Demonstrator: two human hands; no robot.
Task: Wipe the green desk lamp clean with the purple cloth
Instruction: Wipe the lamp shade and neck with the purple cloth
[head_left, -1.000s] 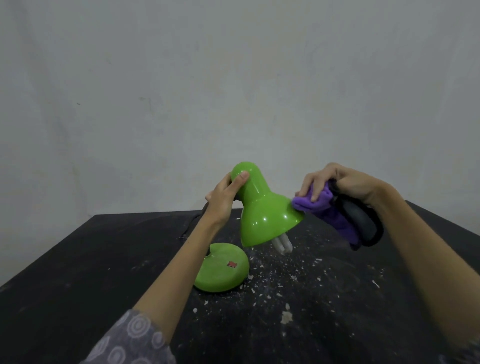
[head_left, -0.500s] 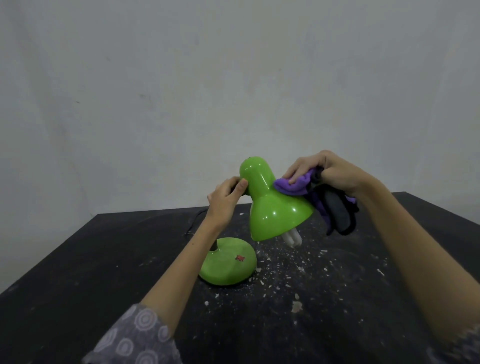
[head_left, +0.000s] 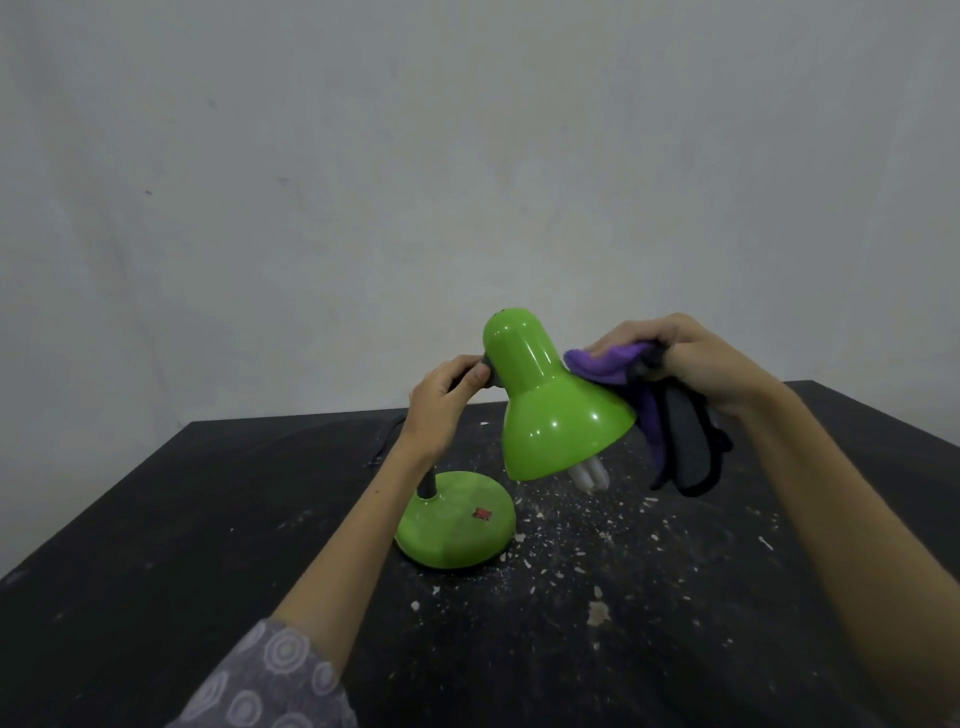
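A glossy green desk lamp stands on the black table, its shade (head_left: 550, 410) tilted down to the right with a white bulb (head_left: 746, 475) poking out below. Its round green base (head_left: 457, 527) carries a small red switch. My left hand (head_left: 447, 397) grips the dark neck joint just behind the shade's top. My right hand (head_left: 685, 358) holds the purple cloth (head_left: 608, 364) bunched against the shade's upper right side. The cloth's purple and dark grey tail hangs down beside the shade's rim.
White crumbs and dust (head_left: 597, 535) are scattered over the black table (head_left: 156, 545) in front of and right of the base. A black cord (head_left: 387, 441) runs off behind the lamp toward the table's back edge. A plain pale wall stands behind.
My right hand and cloth moved from the shade's lower right rim up to its upper right side. My left hand slid from the shade's top back onto the neck joint.
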